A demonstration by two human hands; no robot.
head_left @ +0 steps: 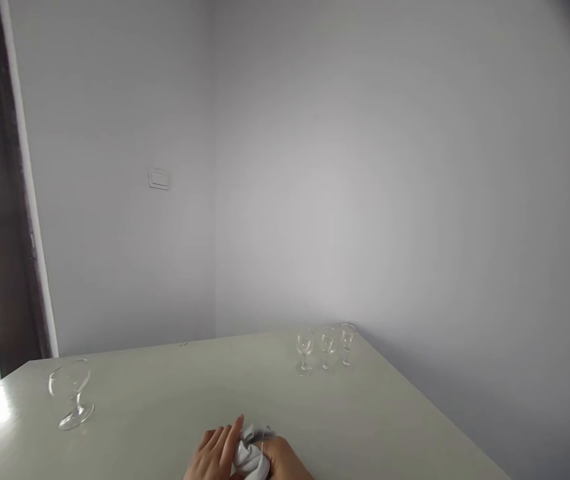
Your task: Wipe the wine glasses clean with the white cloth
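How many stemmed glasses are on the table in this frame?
4. One larger glass stands alone at the table's left end; three smaller ones stand in a row near the far right corner. The hands' cloth may hide another.

Both hands cut off by bottom edge: left hand (217, 450) shows fingers only, right hand (285, 461) knuckles only; wrists out of frame. White cloth (249, 457) bunched between them hides most of a glass item (259, 435) (shape indeterminate). Three small stemmed glasses (325, 348) too distant for detail.

crumpled white cloth (251, 459) bunched at the table's near edge
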